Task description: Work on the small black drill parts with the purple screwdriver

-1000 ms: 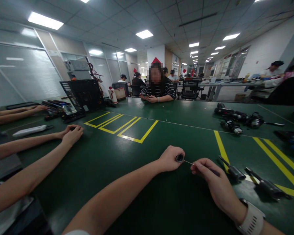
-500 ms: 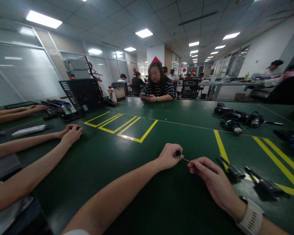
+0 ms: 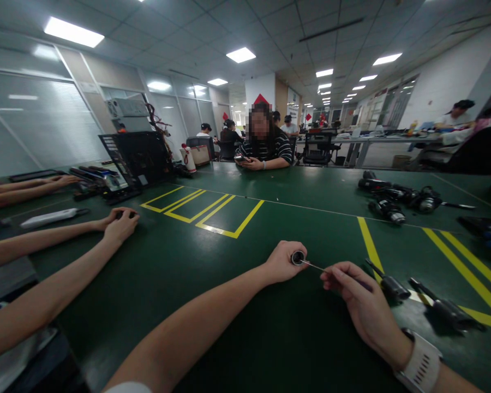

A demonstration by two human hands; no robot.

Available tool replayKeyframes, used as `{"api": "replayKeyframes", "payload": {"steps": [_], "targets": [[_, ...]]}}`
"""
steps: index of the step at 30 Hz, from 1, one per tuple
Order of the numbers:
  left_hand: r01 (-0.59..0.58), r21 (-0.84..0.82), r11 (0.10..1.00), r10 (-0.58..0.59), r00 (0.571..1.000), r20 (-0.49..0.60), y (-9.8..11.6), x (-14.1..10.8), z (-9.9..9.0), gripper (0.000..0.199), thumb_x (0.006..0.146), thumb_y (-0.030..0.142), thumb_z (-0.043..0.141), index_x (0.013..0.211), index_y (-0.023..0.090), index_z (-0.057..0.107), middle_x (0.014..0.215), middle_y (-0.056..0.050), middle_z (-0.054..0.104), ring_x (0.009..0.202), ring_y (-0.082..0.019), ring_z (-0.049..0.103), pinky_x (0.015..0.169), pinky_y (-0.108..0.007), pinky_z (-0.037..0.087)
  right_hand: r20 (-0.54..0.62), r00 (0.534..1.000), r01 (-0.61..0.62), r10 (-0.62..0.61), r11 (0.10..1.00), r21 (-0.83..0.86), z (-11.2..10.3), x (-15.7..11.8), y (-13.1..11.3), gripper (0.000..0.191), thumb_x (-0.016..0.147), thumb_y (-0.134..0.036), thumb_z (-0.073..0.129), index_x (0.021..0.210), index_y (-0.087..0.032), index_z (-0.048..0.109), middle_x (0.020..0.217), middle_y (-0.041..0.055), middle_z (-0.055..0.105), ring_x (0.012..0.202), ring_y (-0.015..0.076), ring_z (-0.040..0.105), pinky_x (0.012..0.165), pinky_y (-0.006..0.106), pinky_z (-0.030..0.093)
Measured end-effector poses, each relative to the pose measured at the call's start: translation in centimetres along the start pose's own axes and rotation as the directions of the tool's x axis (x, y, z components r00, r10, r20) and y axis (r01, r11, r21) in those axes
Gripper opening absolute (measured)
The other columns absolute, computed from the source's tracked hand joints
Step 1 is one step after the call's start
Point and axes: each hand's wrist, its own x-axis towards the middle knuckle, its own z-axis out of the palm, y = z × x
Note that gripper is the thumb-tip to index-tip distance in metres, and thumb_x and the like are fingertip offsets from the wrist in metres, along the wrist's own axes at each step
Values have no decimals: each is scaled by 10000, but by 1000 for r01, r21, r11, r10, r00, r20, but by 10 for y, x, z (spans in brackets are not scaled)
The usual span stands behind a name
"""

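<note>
My left hand [image 3: 281, 261] is closed round a dark cylindrical metal part [image 3: 298, 257], its round open end turned toward me. Most of that part is hidden in the fist. Between thumb and fingers, my right hand [image 3: 352, 284] pinches a thin-shafted tool [image 3: 317, 267] with a dark handle partly covered by the palm. The shaft's far tip reaches the lower edge of the opening; whether it is inside, I cannot tell. Just right of my right hand lie two dark metal parts with narrow shafts, a smaller one [image 3: 395, 287] and a larger one [image 3: 452, 312].
The green table [image 3: 180, 305] carries yellow tape lines [image 3: 249, 219]. Dark power-tool-like parts [image 3: 401, 197] lie at back right. A co-worker's hands [image 3: 120, 222] rest at left near a white power strip [image 3: 49, 218] and a black case [image 3: 141, 158]. Another person [image 3: 265, 144] sits opposite.
My right hand has shifted slightly right with the tool, and more of its shaft shows outside the opening. My left hand stays nearly in place on the cylindrical part.
</note>
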Motion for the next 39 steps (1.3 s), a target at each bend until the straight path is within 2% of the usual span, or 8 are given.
{"api": "replayKeyframes", "payload": {"steps": [6,8,17,21,25,29,33,39], "targets": [[-94,155,983,78,991,104,6,-1,-3,29,750,155,565,760,158,537,722,20,571,704,-116,544,779,-273,393,19,998,57,-54,933,-355,-1,-4,-2,241,801,-445,587,834,-217,657,822,38,643,816,234,565,743,384,419],[-126,198,972,100,985,138,8,-1,-5,55,731,125,559,767,162,542,733,13,579,740,-131,546,795,-287,381,43,997,73,-61,915,-397,-1,-5,-3,245,804,-445,578,828,-216,661,801,36,643,807,237,564,736,383,413],[-146,189,971,118,981,153,4,-1,-3,55,737,125,548,773,164,535,750,12,588,746,-128,551,818,-281,377,-9,998,64,-66,988,-142,-4,0,-2,184,797,-346,595,708,-198,657,716,33,628,719,201,542,666,338,421],[-167,215,962,125,973,195,8,0,-5,61,749,130,541,798,166,533,763,6,591,767,-134,551,814,-280,373,2,991,129,-133,956,-264,-4,-3,0,203,807,-381,586,759,-201,667,749,36,639,755,212,554,698,339,419],[-204,273,940,137,960,245,13,-1,-7,60,761,130,537,807,169,540,779,-4,594,782,-145,543,803,-289,369,56,991,136,-125,918,-372,-4,-3,-1,226,800,-409,583,760,-206,673,749,34,646,765,222,559,700,341,419],[-231,286,930,161,955,249,15,-2,-7,37,773,145,542,797,172,540,774,1,584,782,-144,536,809,-293,363,26,997,82,-78,971,-222,-5,1,-4,190,784,-350,601,697,-195,668,718,38,639,720,208,556,665,333,435],[-202,263,943,135,958,254,15,-2,-7,46,775,137,536,803,173,539,791,0,592,803,-144,546,822,-291,361,-23,1000,-2,1,999,-41,-2,4,-8,147,744,-291,628,654,-181,666,681,51,637,666,201,558,596,322,449],[-165,204,965,113,963,243,12,-1,-6,40,780,167,550,816,172,532,793,6,597,796,-133,555,837,-285,370,-51,999,-10,10,1000,0,0,2,-9,132,701,-285,661,614,-185,661,636,38,624,625,188,541,563,312,430]]}}
